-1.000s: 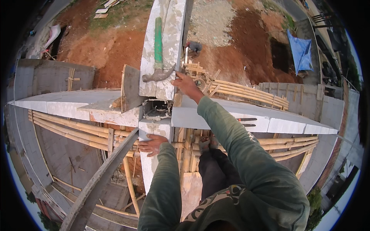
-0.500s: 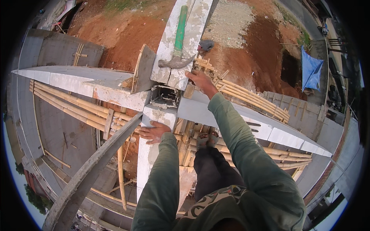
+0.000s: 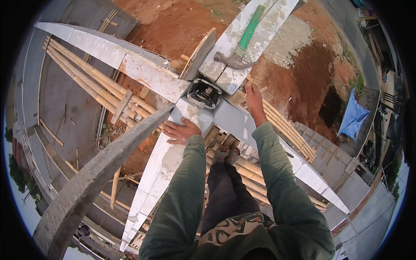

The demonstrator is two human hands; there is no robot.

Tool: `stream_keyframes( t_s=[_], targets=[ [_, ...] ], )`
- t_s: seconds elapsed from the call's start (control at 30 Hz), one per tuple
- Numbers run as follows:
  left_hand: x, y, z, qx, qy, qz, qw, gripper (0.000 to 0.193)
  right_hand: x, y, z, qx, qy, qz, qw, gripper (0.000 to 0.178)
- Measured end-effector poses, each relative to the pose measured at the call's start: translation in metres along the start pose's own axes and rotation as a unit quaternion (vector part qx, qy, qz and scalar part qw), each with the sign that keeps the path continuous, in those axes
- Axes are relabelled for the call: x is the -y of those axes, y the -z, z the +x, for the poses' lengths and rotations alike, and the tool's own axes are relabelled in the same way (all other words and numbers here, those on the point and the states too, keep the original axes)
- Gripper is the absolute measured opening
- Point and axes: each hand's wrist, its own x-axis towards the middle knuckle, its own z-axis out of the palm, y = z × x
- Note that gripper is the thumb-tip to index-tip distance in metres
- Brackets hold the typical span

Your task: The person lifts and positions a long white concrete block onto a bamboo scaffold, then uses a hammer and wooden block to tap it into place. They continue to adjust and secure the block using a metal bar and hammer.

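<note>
My left hand point(image 3: 181, 130) lies flat with spread fingers on top of the white block wall point(image 3: 167, 158), just on my side of the square column opening point(image 3: 205, 93). My right hand point(image 3: 254, 102) is at the right of the junction, beside the end of the far wall. Its fingers are curled together, and what they grip, if anything, is hidden. A small wooden piece point(image 3: 235, 97) sits just left of it. Beyond, a claw hammer point(image 3: 235, 60) with a green handle rests on the far block wall point(image 3: 225, 41), out of both hands.
A long grey beam point(image 3: 104, 173) slants from lower left to the junction. An upright board point(image 3: 199, 54) stands left of the hammer. Bamboo poles point(image 3: 93, 86) run along both sides. My feet point(image 3: 226, 155) stand low on bamboo, with red soil point(image 3: 299, 95) far below.
The view has turned, so the walls and hammer appear swung rightward. My left hand stays flat on the wall. My right hand's fingers, stretched at the block before, are now curled beside it.
</note>
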Motion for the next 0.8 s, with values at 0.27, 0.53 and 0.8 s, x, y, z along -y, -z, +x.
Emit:
stream_keyframes(
  t_s=[0.27,0.53,0.8],
  targets=[
    [-0.002,0.003,0.0,-0.006,-0.005,-0.006,1.0,0.07,-0.053,0.046,-0.121,-0.031,0.096,-0.421,0.901,0.06],
    [-0.003,0.005,0.001,0.016,0.011,0.018,1.0,0.071,-0.078,0.066,-0.143,-0.001,0.075,-0.551,0.831,0.068],
    [-0.001,0.004,0.001,0.035,0.007,-0.013,0.999,0.072,-0.081,0.063,-0.143,-0.008,0.099,-0.557,0.825,0.065]
  ],
)
